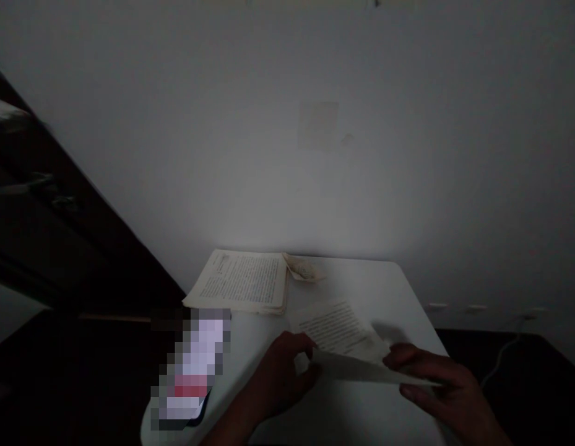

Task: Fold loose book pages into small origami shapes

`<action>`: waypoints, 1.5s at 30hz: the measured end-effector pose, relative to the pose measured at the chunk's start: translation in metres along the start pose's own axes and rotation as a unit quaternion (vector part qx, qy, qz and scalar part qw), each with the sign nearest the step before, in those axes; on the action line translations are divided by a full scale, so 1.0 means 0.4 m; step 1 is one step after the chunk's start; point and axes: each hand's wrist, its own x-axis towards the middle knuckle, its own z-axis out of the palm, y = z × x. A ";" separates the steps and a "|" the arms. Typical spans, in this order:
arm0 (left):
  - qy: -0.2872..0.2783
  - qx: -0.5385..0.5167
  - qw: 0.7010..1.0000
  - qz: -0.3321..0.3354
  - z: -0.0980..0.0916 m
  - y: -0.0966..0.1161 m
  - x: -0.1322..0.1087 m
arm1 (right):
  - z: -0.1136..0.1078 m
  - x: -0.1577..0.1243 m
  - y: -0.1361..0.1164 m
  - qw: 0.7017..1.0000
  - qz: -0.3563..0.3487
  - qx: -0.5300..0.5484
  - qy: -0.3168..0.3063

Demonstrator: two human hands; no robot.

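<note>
A sheet of printed paper (336, 325) is bent over the near part of the table, its lower part folded up toward me. My left hand (287, 371) pinches the left end of the fold between thumb and fingers. On the other side, my right hand (438, 384) grips the right end, with the paper between its thumb and fingers. A stack of printed pages (245, 282) lies at the table's back left. Beside it rests a small folded paper piece (304, 268), its inside showing a brownish tone.
The white table (375, 279) stands against a pale wall (231, 155). A phone (194, 365), its screen blurred out, lies at the left edge. A dark door (50, 229) with a handle is at far left. A cable (501, 353) hangs from wall sockets (477, 308) on the right.
</note>
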 end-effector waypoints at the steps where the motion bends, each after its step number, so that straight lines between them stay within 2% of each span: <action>1: -0.022 -0.013 0.999 0.027 0.000 -0.001 -0.011 | -0.002 -0.006 -0.005 1.000 -0.005 0.014 -0.005; 3: -0.049 -0.039 0.995 0.076 0.006 -0.005 -0.030 | -0.004 -0.019 -0.005 1.000 -0.006 0.025 -0.016; 5: -0.046 -0.038 0.993 0.104 0.016 -0.013 -0.038 | -0.001 -0.028 0.006 1.000 0.016 0.003 -0.021; 9: -0.020 0.036 0.997 0.071 0.018 -0.036 -0.033 | 0.025 -0.024 0.044 0.992 0.064 -0.108 -0.006; 13: -0.008 0.062 0.996 0.058 0.003 -0.060 -0.028 | 0.048 -0.001 0.064 0.989 0.079 -0.117 -0.048; 17: 0.000 0.061 0.993 0.101 0.004 -0.089 -0.033 | 0.053 0.025 0.070 0.991 0.027 -0.099 -0.081; 22: -0.051 0.028 0.991 0.117 -0.002 -0.101 -0.037 | 0.055 0.035 0.092 0.980 -0.036 -0.166 -0.108; 25: -0.073 0.064 0.989 0.114 -0.017 -0.097 -0.034 | 0.056 0.016 0.112 0.965 -0.049 -0.231 -0.115; 29: -0.062 0.131 0.983 0.112 -0.036 -0.096 -0.029 | 0.056 -0.020 0.121 0.946 -0.059 -0.286 -0.142; 32: -0.088 0.161 0.975 0.122 -0.044 -0.103 -0.027 | 0.060 -0.041 0.115 0.934 -0.074 -0.307 -0.165; 34: -0.119 0.168 0.970 0.131 -0.047 -0.110 -0.026 | 0.061 -0.050 0.109 0.931 -0.064 -0.311 -0.181; 37: -0.153 0.161 0.965 0.138 -0.050 -0.123 -0.022 | 0.046 -0.049 0.098 0.927 -0.012 -0.295 -0.233; 42: -0.191 0.146 0.962 0.131 -0.059 -0.139 -0.012 | 0.007 -0.012 0.081 0.916 0.063 -0.257 -0.303; 44: -0.197 0.135 0.963 0.128 -0.067 -0.136 -0.009 | 0.014 0.007 0.083 0.912 0.071 -0.272 -0.298; 45: -0.194 0.127 0.965 0.126 -0.071 -0.133 -0.008 | 0.024 0.015 0.087 0.911 0.077 -0.295 -0.277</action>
